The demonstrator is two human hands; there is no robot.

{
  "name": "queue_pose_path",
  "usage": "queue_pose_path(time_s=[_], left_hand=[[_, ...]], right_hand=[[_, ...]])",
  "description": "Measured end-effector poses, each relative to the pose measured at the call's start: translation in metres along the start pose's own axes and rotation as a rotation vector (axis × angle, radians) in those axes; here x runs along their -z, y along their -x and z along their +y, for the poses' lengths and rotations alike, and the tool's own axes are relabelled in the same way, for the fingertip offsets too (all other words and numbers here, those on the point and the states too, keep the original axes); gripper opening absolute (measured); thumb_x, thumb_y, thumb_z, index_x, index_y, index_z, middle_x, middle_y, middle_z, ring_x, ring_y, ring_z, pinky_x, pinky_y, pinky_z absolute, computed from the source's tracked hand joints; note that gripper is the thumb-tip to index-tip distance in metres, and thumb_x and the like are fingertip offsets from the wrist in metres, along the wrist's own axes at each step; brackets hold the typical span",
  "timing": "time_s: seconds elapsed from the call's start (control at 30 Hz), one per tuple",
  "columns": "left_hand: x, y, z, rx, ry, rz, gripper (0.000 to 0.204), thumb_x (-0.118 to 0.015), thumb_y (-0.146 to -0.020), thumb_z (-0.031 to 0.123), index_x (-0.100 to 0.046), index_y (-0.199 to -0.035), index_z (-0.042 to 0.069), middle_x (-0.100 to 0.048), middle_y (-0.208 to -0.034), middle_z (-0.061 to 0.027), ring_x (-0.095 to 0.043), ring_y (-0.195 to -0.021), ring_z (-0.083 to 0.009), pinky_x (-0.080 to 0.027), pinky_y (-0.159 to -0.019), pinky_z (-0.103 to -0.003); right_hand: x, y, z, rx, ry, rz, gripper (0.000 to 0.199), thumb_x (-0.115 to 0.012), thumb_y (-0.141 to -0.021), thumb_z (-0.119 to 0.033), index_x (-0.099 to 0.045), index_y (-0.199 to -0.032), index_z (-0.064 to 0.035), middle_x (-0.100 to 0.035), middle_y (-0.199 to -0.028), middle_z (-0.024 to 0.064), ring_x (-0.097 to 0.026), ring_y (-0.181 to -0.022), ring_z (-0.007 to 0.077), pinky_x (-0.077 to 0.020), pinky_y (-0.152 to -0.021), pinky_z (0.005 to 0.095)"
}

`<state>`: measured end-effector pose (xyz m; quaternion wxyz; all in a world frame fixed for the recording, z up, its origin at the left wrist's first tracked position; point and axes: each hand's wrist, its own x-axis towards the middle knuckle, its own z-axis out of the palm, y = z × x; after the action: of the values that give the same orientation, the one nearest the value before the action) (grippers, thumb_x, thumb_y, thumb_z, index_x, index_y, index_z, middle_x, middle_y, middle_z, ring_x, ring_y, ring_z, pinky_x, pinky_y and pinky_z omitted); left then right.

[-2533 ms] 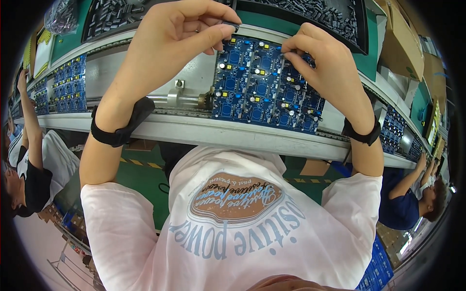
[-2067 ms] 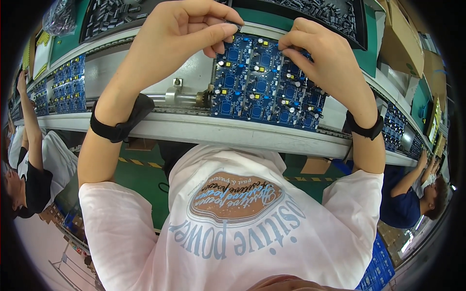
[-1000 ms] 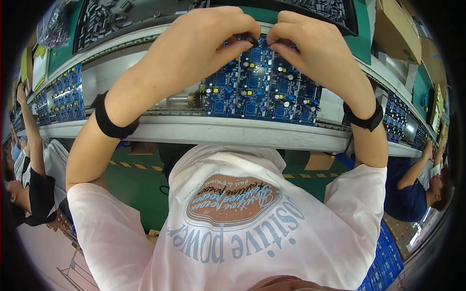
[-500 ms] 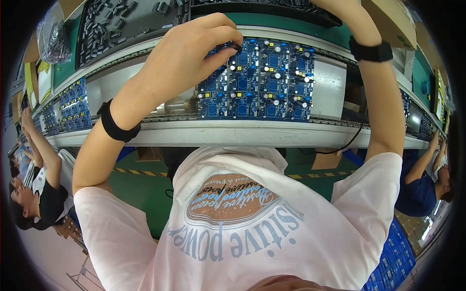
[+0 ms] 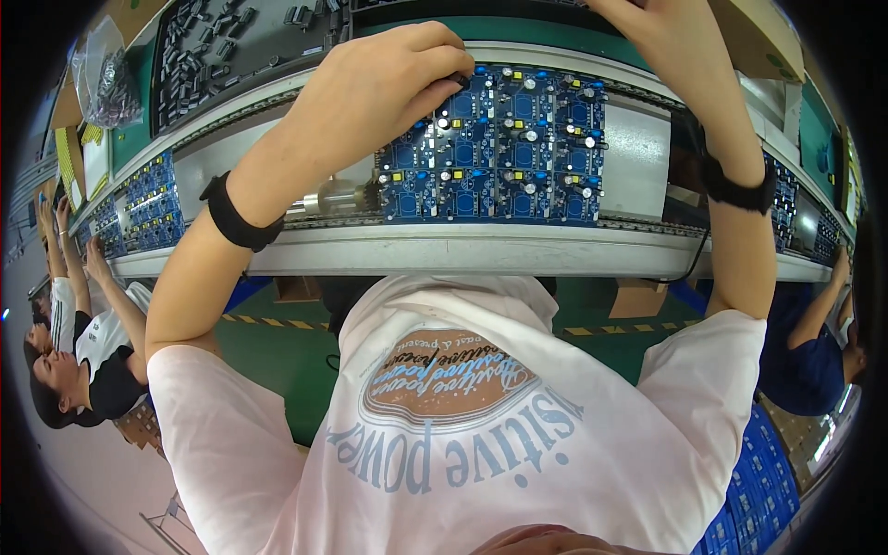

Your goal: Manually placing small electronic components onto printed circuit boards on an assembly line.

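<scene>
My left hand reaches over the far left corner of a blue circuit board panel. Its thumb and fingers pinch a small black cylindrical part, apparently a capacitor, just above the panel. White, yellow and blue components stand on the panel's repeated sections. My right hand is at the top edge, beyond the panel's far right corner and beside a long black tray. Its fingertips are cut off by the picture's edge, so whatever they hold is hidden.
The panel rests on a chain conveyor with a metal front rail. A dark tray of loose black capacitors lies far left, beside a clear bag of parts. More panels sit farther left. Co-workers work on both sides.
My right hand has come nearer to me from the far tray, its wrist lower in view. My left hand has shifted slightly right, still pinching the black part.
</scene>
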<state>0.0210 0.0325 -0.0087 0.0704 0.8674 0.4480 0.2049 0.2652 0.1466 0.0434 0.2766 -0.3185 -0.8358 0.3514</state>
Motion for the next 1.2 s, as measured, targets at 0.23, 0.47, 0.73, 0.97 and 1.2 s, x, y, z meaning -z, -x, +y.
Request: queue_pose_path(time_s=[0.23, 0.47, 0.73, 0.97, 1.2], left_hand=[[0.003, 0.002, -0.003, -0.009, -0.050, -0.042, 0.017, -0.068, -0.093, 0.018, -0.071, -0.108, 0.011, -0.068, -0.104, -0.0013, -0.070, -0.093, -0.0245, -0.058, -0.076, -0.035], [0.002, 0.000, -0.003, -0.052, -0.138, -0.042, 0.016, -0.069, -0.092, 0.018, -0.070, -0.106, 0.013, -0.067, -0.098, -0.0012, -0.070, -0.089, -0.0230, -0.057, -0.073, -0.035], [-0.005, -0.002, 0.001, -0.090, -0.222, -0.012, 0.013, -0.067, -0.091, 0.018, -0.068, -0.102, 0.011, -0.065, -0.094, -0.0023, -0.071, -0.088, -0.0203, -0.056, -0.073, -0.034], [-0.005, -0.004, -0.002, -0.182, -0.277, -0.055, 0.012, -0.066, -0.087, 0.015, -0.068, -0.097, 0.009, -0.063, -0.092, -0.0030, -0.071, -0.089, -0.0208, -0.057, -0.074, -0.032], [0.063, -0.012, -0.020, 0.245, -0.177, 0.282, 0.010, -0.072, -0.085, 0.003, -0.072, -0.095, -0.001, -0.071, -0.086, -0.0162, -0.068, -0.081, -0.0380, -0.054, -0.075, -0.041]], right_hand=[[-0.009, 0.027, 0.019, -0.293, -0.402, -0.061, 0.012, -0.063, -0.101, -0.004, -0.069, -0.109, 0.0025, -0.072, -0.089, 0.0055, -0.069, -0.079, 0.0096, -0.0571, -0.073, 0.0220], [-0.007, 0.035, 0.010, -0.356, -0.665, -0.081, 0.014, -0.061, -0.102, -0.004, -0.065, -0.113, 0.0036, -0.074, -0.092, 0.0094, -0.073, -0.081, 0.0139, -0.0588, -0.074, 0.0233], [-0.011, 0.044, 0.039, -0.221, -0.594, -0.144, 0.021, -0.062, -0.103, -0.014, -0.070, -0.118, -0.0031, -0.076, -0.100, 0.0094, -0.073, -0.091, 0.0153, -0.0571, -0.080, 0.0252], [-0.020, 0.048, 0.031, -0.205, -0.483, -0.173, 0.022, -0.059, -0.105, -0.011, -0.067, -0.122, 0.0013, -0.076, -0.102, 0.0113, -0.074, -0.093, 0.0148, -0.0583, -0.083, 0.0246], [-0.032, 0.061, 0.022, -0.200, -0.395, -0.064, 0.018, -0.064, -0.102, -0.006, -0.068, -0.118, 0.0015, -0.075, -0.098, 0.0077, -0.072, -0.093, 0.0129, -0.0572, -0.081, 0.0224]])
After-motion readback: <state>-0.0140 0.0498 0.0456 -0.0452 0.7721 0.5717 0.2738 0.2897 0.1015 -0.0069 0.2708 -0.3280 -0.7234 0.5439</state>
